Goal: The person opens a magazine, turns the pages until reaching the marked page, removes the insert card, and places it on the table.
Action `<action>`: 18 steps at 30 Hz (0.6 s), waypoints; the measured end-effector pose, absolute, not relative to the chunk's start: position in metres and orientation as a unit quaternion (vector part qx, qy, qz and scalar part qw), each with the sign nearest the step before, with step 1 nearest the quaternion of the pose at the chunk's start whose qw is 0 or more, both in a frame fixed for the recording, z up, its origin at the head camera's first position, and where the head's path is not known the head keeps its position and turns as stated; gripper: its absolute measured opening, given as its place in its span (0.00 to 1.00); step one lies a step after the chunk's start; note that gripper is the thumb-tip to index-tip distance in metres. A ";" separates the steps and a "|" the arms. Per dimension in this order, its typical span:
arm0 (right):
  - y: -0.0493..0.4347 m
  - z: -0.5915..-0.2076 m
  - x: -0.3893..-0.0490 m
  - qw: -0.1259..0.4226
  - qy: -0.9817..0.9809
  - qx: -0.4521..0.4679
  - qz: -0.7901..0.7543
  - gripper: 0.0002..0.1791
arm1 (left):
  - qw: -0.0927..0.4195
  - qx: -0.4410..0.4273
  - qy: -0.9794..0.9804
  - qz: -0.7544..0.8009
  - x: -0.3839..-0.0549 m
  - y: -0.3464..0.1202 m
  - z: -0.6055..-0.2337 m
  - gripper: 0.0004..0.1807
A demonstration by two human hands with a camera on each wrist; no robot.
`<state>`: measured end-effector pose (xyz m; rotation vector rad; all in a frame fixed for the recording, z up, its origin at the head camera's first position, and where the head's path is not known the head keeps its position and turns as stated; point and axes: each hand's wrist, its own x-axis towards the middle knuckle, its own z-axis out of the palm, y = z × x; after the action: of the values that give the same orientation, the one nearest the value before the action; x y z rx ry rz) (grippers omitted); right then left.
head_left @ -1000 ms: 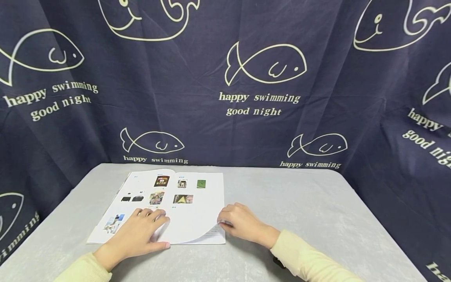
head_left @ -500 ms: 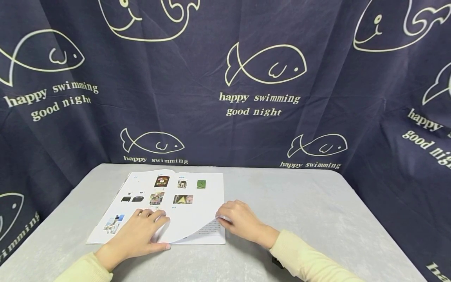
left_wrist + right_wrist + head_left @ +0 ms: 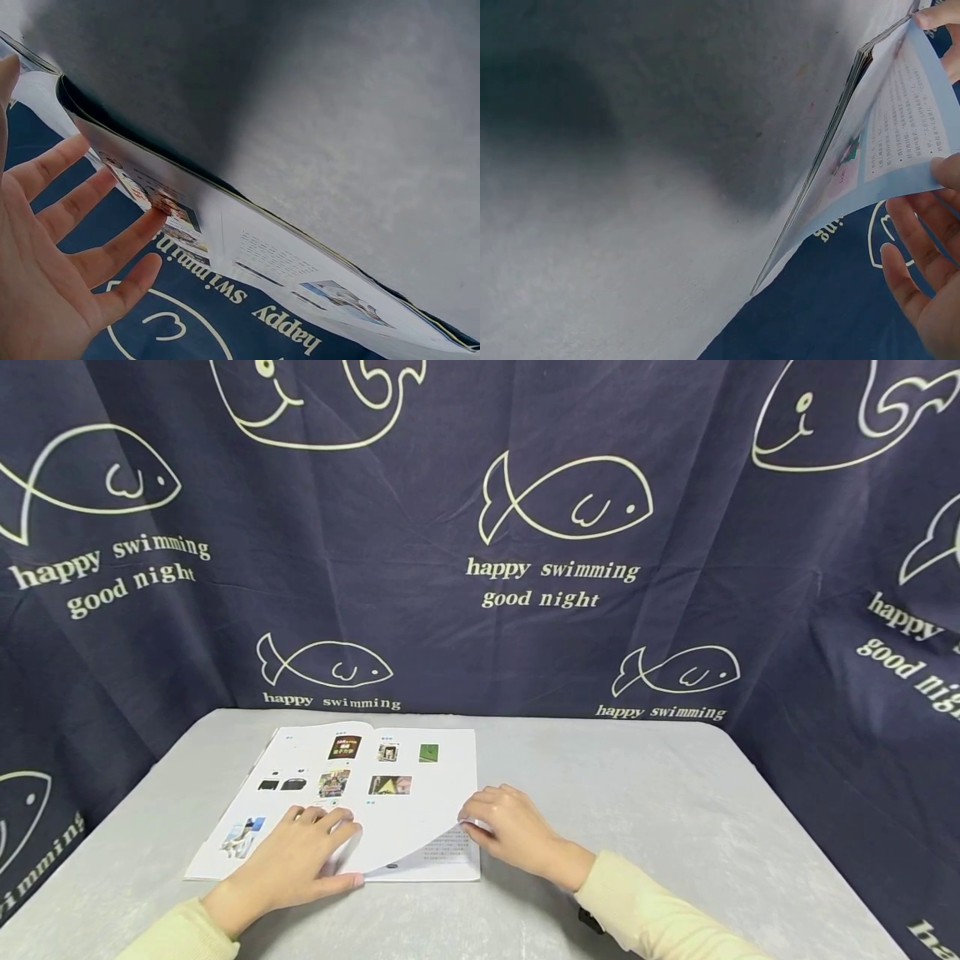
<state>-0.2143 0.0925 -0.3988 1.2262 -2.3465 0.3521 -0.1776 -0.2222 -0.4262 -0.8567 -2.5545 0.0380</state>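
Now a page curls up at its near corner

The left hand rests spread on the open book, beside the spine; the right hand, nearer the raised page, pinches its outer edge. The book lies under and between them on the desk, spine running away from the person, towards a curtain. Slightly more print shows beneath than a second ago.

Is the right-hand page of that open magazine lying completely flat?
No, the right hand holds the edge of the page up, so printed text shows beneath it.
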 end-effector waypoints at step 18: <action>0.095 -0.395 -0.210 0.218 -0.871 0.413 0.151 0.15 | 0.236 -0.321 -0.917 0.024 -0.177 -0.223 -0.425 0.21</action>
<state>-0.2098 0.0954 -0.3951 1.1448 -2.4117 0.4182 -0.1766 -0.2228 -0.4252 -0.8793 -2.5151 0.0671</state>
